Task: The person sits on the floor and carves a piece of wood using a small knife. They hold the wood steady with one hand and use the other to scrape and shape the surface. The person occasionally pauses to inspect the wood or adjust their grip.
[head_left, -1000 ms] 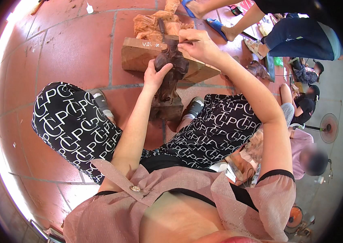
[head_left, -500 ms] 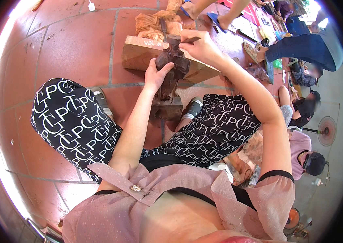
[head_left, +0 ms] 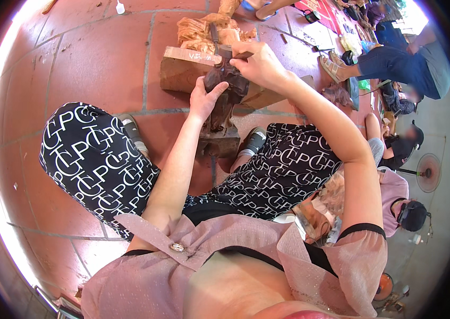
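Head view, dark carving (head_left: 226, 102) within left fingers (head_left: 200, 83), beside right fingers (head_left: 240, 64).

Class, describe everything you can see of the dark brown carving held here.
The dark brown carving looks wooden and slightly glossy: narrow flat top, bulging, uneven middle, blocky base. It seems roughly upright, though tilt is hard to judge, on the near side of a paler wooden block. The left hand grips its side; the right hand is at its top, holding a small dark piece.
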Demonstrator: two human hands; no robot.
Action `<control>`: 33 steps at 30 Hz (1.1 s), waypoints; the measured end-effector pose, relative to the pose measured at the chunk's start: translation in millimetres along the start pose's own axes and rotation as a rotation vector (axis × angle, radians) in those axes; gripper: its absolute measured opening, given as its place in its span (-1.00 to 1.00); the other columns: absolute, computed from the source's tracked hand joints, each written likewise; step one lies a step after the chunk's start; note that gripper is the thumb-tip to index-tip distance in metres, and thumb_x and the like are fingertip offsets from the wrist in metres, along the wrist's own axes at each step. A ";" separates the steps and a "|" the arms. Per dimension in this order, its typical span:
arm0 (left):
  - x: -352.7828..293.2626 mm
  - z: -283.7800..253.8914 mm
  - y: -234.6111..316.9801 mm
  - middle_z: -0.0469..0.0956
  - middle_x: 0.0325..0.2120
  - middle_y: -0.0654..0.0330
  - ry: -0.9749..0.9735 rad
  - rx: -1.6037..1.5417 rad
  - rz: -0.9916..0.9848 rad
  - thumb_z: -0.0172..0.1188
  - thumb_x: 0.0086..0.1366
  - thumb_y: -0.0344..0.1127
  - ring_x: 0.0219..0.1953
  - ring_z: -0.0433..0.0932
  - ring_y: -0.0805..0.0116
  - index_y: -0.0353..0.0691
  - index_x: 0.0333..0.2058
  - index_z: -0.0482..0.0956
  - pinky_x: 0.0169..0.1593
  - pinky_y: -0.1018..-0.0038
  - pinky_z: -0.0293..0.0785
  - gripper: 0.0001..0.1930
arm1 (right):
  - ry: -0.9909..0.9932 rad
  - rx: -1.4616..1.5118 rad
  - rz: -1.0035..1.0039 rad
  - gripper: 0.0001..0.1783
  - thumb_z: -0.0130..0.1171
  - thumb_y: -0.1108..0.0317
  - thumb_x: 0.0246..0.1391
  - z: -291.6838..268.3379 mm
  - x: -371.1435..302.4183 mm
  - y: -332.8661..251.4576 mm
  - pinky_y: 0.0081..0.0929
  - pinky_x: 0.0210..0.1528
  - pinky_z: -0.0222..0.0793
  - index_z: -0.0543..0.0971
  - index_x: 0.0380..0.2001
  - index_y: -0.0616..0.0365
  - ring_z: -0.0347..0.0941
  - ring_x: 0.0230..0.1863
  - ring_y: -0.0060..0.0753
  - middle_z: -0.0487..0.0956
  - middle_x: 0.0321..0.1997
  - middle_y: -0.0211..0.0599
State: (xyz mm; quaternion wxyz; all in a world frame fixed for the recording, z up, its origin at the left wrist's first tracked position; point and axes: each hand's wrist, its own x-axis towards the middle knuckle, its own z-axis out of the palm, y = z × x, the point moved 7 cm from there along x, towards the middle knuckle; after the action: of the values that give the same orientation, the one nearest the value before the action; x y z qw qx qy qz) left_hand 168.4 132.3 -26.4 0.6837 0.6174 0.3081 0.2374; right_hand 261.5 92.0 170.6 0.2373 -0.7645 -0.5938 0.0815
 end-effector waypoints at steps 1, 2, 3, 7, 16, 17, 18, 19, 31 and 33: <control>-0.2 -0.4 -0.7 0.53 -0.20 0.02 0.003 0.000 -0.002 0.33 0.00 0.10 -0.13 0.49 0.27 -0.34 -0.06 0.34 -0.02 0.42 0.35 -0.29 | -0.013 0.018 0.069 -0.87 0.20 0.43 -0.15 0.1 0.5 4.1 -0.25 -0.34 0.38 0.46 -0.48 0.17 0.49 -0.41 -0.02 0.53 -0.53 -0.11; -0.4 -0.9 -1.3 0.53 -0.20 0.02 0.007 0.001 -0.004 0.33 -0.01 0.10 -0.13 0.50 0.28 -0.34 -0.06 0.34 -0.02 0.42 0.35 -0.29 | -0.026 0.036 0.139 -0.87 0.20 0.43 -0.15 0.8 0.5 8.8 -0.25 -0.33 0.38 0.47 -0.48 0.17 0.49 -0.41 -0.02 0.54 -0.53 -0.11; -0.7 -0.4 1.5 0.53 -0.20 0.02 0.007 0.000 -0.005 0.33 -0.01 0.10 -0.13 0.50 0.28 -0.34 -0.06 0.34 -0.02 0.42 0.35 -0.30 | -0.027 0.003 0.091 -0.86 0.21 0.42 -0.15 -0.4 1.0 8.1 -0.26 -0.33 0.38 0.48 -0.47 0.16 0.50 -0.40 -0.03 0.54 -0.53 -0.11; -3.4 0.7 5.1 0.53 -0.20 0.03 -0.003 -0.005 -0.023 0.33 0.00 0.09 -0.13 0.50 0.30 -0.34 -0.06 0.35 -0.02 0.43 0.35 -0.31 | -0.046 0.053 0.001 -0.86 0.23 0.38 -0.14 4.3 -1.0 10.7 -0.30 -0.30 0.40 0.50 -0.46 0.13 0.52 -0.39 -0.08 0.57 -0.50 -0.14; -2.1 1.8 -0.4 0.53 -0.20 0.02 -0.010 -0.041 -0.025 0.33 0.01 0.07 -0.13 0.50 0.28 -0.34 -0.06 0.34 -0.01 0.43 0.35 -0.32 | -0.076 0.110 0.041 -0.84 0.27 0.43 -0.16 0.1 2.5 33.4 -0.49 -0.33 0.38 0.50 -0.49 0.24 0.49 -0.45 -0.43 0.55 -0.54 -0.30; -1.5 3.0 -0.9 0.53 -0.20 0.02 -0.011 -0.038 -0.022 0.33 0.01 0.07 -0.13 0.50 0.27 -0.34 -0.06 0.34 -0.01 0.42 0.35 -0.32 | -0.103 0.140 0.035 -0.83 0.29 0.41 -0.19 0.9 2.5 41.6 -0.47 -0.31 0.40 0.53 -0.48 0.21 0.53 -0.43 -0.37 0.59 -0.51 -0.29; -0.6 1.8 -0.9 0.53 -0.20 0.01 -0.005 -0.031 -0.018 0.33 0.01 0.06 -0.13 0.51 0.27 -0.34 -0.06 0.35 -0.01 0.42 0.35 -0.32 | -0.091 0.145 0.002 -0.82 0.30 0.40 -0.20 -3.0 3.4 43.8 -0.48 -0.31 0.40 0.53 -0.49 0.22 0.52 -0.44 -0.40 0.58 -0.52 -0.30; -0.2 1.1 -1.2 0.54 -0.20 0.01 -0.003 -0.029 -0.019 0.33 0.01 0.06 -0.13 0.51 0.27 -0.34 -0.06 0.35 -0.01 0.42 0.35 -0.32 | -0.079 0.150 -0.030 -0.81 0.31 0.40 -0.20 -8.0 3.7 45.0 -0.50 -0.31 0.40 0.53 -0.49 0.22 0.51 -0.44 -0.42 0.58 -0.52 -0.31; 1.9 1.1 -1.9 0.54 -0.22 0.02 0.007 -0.099 0.000 0.31 0.03 0.02 -0.15 0.51 0.29 -0.34 -0.05 0.36 -0.04 0.43 0.36 -0.35 | -0.147 0.188 -0.076 -0.87 0.25 0.48 -0.11 4.0 -1.8 36.3 -0.56 -0.30 0.33 0.51 -0.48 0.30 0.38 -0.43 -0.60 0.50 -0.53 -0.38; 0.3 3.9 -6.2 0.54 -0.23 0.03 0.002 -0.132 0.016 0.31 0.03 0.02 -0.17 0.50 0.29 -0.34 -0.06 0.36 -0.06 0.44 0.37 -0.36 | -0.137 0.189 -0.026 -0.86 0.26 0.47 -0.13 3.8 1.3 51.6 -0.55 -0.28 0.34 0.50 -0.50 0.28 0.40 -0.41 -0.60 0.52 -0.53 -0.38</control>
State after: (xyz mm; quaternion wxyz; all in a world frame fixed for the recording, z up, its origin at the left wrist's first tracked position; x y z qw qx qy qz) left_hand 171.0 129.0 -32.4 0.7206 0.5733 0.2876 0.2634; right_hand 305.2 84.8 143.8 0.2683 -0.7235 -0.6081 0.1862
